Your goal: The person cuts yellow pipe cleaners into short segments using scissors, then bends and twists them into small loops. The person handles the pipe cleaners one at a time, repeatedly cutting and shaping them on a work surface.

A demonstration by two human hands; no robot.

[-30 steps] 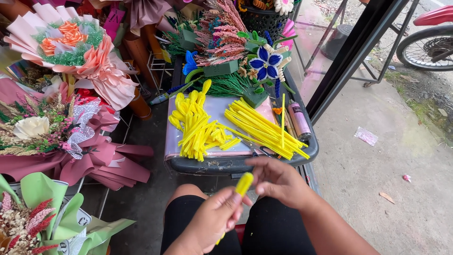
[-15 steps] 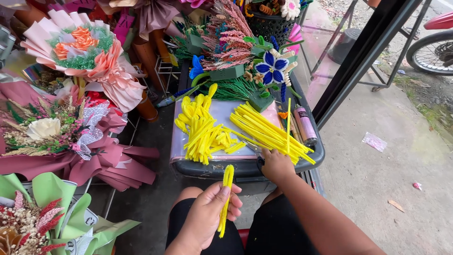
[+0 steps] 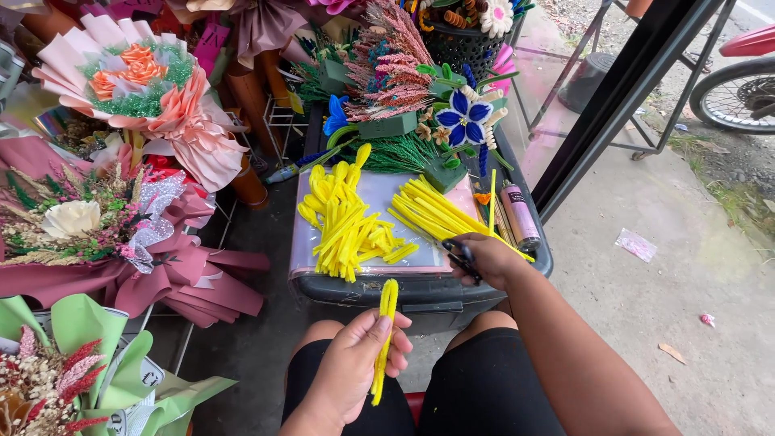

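1. The left hand (image 3: 351, 367) holds a folded yellow pipe cleaner (image 3: 383, 339) upright over the lap, fingers curled shut around it, just short of the tray's near edge.
2. The right hand (image 3: 487, 260) rests on the near right part of the dark tray (image 3: 363, 289), fingers closed on black scissors (image 3: 460, 257).
3. On the tray, a heap of looped yellow pieces (image 3: 347, 222) lies left; a bundle of straight yellow stems (image 3: 440, 214) lies right, touching the right hand.
4. A pink tube (image 3: 521, 216) lies along the tray's right rim.
5. A blue flower (image 3: 464, 119) and green foam blocks (image 3: 387, 127) crowd the tray's far end.
6. Wrapped bouquets (image 3: 137, 89) fill the left side, close beside the left knee.
7. A black post (image 3: 622, 89) slants up at the right; beyond it lies open concrete ground (image 3: 694, 291).
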